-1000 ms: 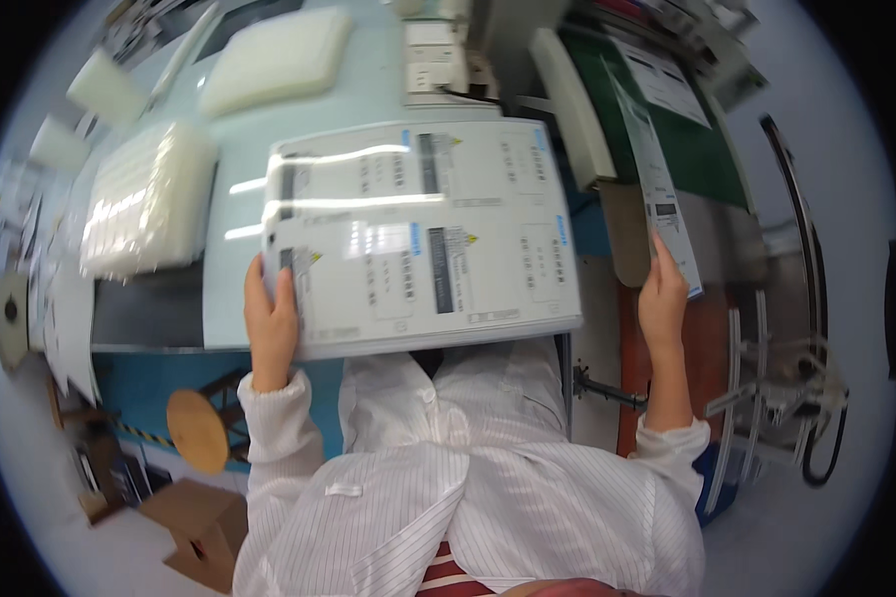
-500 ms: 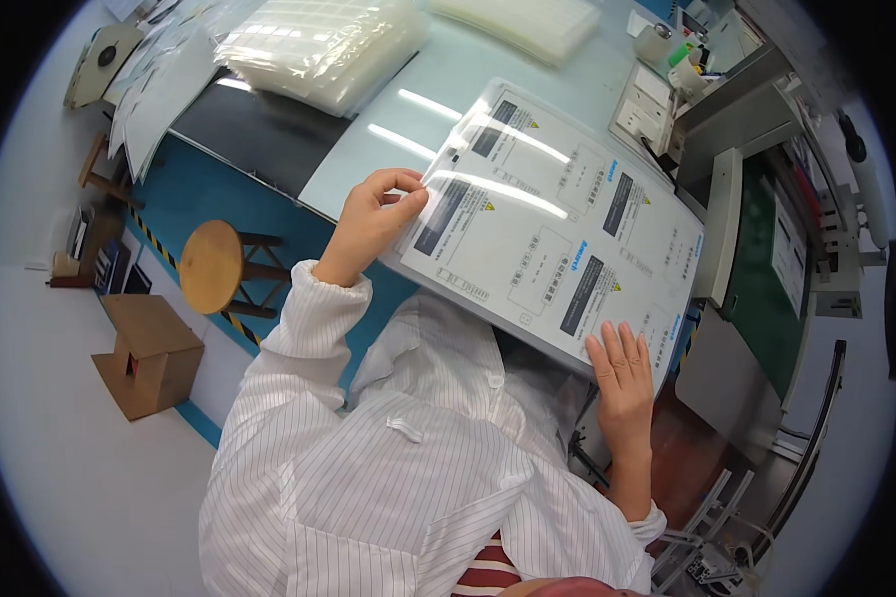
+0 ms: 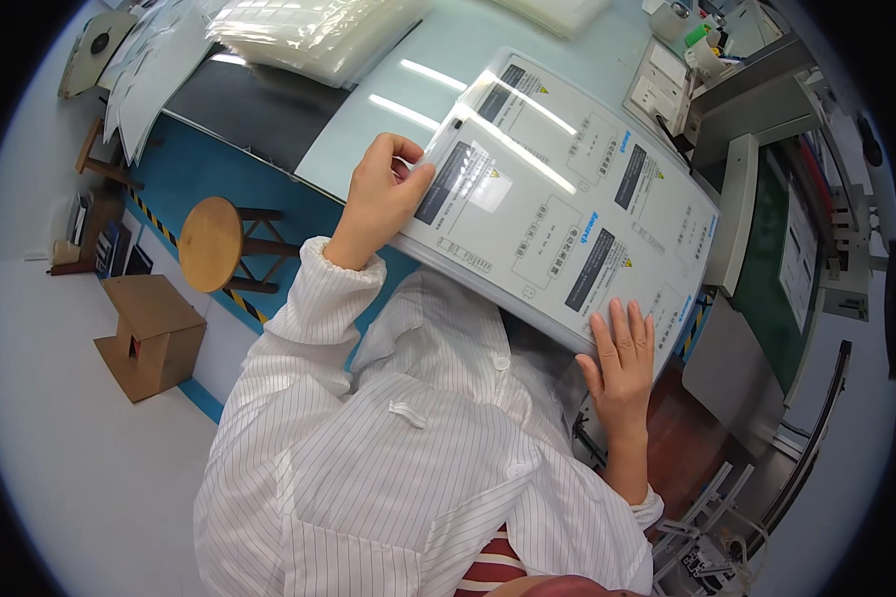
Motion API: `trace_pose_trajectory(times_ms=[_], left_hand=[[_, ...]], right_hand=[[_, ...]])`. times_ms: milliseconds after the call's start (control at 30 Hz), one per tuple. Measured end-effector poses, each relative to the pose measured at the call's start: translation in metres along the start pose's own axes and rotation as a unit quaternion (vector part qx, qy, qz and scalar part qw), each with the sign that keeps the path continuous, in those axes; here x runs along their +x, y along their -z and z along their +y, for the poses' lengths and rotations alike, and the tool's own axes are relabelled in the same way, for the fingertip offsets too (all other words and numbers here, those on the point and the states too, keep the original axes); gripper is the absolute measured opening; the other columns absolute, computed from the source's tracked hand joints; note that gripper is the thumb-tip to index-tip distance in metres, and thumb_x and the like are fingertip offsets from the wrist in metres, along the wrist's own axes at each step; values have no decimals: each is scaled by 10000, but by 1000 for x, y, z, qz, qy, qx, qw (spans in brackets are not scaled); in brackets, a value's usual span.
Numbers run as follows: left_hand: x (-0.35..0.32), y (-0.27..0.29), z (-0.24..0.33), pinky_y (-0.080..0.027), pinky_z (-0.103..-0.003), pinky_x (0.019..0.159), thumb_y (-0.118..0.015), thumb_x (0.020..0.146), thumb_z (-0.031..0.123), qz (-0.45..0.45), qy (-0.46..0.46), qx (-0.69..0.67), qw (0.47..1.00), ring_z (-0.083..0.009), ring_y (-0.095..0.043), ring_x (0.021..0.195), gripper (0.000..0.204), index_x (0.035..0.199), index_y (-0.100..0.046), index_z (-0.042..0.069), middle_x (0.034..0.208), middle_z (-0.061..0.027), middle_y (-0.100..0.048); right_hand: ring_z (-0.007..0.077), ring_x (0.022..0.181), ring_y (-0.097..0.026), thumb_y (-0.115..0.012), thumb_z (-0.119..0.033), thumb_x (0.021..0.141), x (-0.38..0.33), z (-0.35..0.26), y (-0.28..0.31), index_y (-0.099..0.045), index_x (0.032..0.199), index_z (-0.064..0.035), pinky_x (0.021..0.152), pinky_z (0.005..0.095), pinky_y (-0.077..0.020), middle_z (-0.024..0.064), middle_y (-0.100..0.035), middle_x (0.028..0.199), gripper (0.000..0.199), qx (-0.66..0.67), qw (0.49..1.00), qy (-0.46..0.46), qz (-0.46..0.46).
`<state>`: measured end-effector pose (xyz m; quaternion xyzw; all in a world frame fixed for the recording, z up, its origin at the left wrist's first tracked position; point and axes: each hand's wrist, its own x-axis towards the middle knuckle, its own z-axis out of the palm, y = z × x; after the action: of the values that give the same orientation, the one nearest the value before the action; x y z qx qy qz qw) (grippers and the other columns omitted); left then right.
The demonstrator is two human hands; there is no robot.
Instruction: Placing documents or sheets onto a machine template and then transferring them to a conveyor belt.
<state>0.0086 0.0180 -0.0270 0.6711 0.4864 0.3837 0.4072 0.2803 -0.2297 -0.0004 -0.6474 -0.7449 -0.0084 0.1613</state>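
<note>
A stack of large, glossy printed sheets [image 3: 558, 269] with dark blocks, yellow warning triangles and blue marks lies slanted at the near edge of the table. At its left edge, my left hand [image 3: 380, 199] has curled fingers, with the thumb against the sheet's margin. What lies between thumb and fingers is hidden. My right hand [image 3: 622, 363] rests with spread fingers on the sheet's near right corner, the thumb out at the edge. Ceiling lights reflect as bright streaks across the top sheet.
Bundles of clear plastic film [image 3: 319, 35] lie on the far left of the pale table [image 3: 368, 144]. A machine with a green surface [image 3: 762, 279] stands at the right. A wooden stool [image 3: 209, 244] and an open cardboard box [image 3: 149, 333] are on the left.
The scene has shifted slightly in the view. My left thumb has straightened along the sheet's edge, while my right thumb has moved outward from its fingers.
</note>
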Motion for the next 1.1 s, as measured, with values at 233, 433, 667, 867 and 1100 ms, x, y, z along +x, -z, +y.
trace_pose_trajectory(times_ms=[233,433,667,867,1100], left_hand=[[1,-7,0,-456,-245,726,-589,909,94,5,-12,-25,1000,-106,-499,787,217,1102,-587,-6,951,-50,-584],[0,-2,-1,-467,-272,807,-535,973,139,-31,-25,24,999,-148,-557,938,280,1215,-595,12,1103,-82,-606],[1,-7,-9,-478,-249,823,-505,1007,154,-54,-37,35,997,-134,-592,970,368,1332,-531,-16,1207,-123,-617],[-3,-20,9,-477,-248,831,-498,1016,172,-39,-26,101,994,-115,-575,934,402,1365,-492,-28,1141,-139,-636],[5,-27,7,-430,-298,974,-456,1025,162,-21,-87,151,984,-232,-585,1142,382,1312,-514,-83,1288,-200,-595]], right_hand=[[396,1373,-368,-558,-211,949,-2,1,6,-560,1303,4,1138,501,-242,199,-452,1443,414,135,990,-51,-2],[365,1380,-366,-484,-135,980,-9,72,30,-531,1325,11,1133,414,-265,203,-429,1459,378,56,968,-200,140],[418,1429,-223,-468,-344,994,-98,243,-20,-351,1464,-54,1151,504,-199,266,-252,1530,566,-129,863,-462,160],[416,1439,-191,-413,-435,991,-120,301,-26,-324,1483,-77,1139,586,-152,264,-247,1532,614,-204,803,-540,148],[386,1426,-242,-433,-356,986,-128,347,-10,-389,1444,-73,1135,587,-170,222,-319,1510,540,-281,768,-550,171]])
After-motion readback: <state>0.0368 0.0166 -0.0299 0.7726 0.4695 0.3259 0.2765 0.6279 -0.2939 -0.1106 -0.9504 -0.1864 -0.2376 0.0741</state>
